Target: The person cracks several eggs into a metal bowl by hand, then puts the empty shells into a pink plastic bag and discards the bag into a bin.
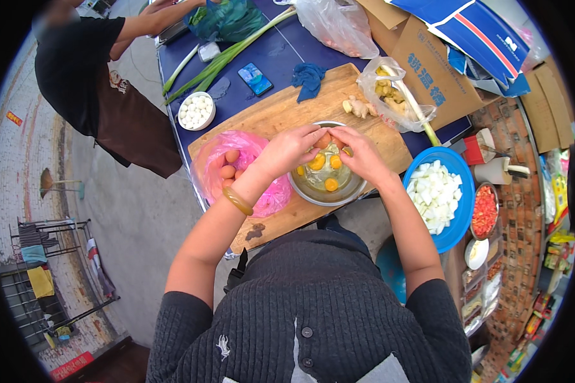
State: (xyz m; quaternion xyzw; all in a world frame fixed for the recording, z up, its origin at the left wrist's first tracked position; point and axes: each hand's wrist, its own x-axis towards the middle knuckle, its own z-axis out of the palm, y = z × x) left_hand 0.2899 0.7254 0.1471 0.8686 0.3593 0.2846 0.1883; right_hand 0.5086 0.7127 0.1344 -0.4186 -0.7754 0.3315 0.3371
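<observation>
My left hand and my right hand meet over a metal bowl, their fingers holding a cracked brown egg whose shell is parted between them. Egg white and several yolks lie in the bowl, which stands on a wooden cutting board near its front edge. Left of the bowl, a pink plastic bag lies open with several whole brown eggs inside. A piece of ginger root rests on the board beyond my right hand.
A blue basin of chopped white vegetable stands at the right, near a bowl of chopped red pieces. Beyond the board are a blue cloth, a phone and green onions. Another person stands at the table's left side.
</observation>
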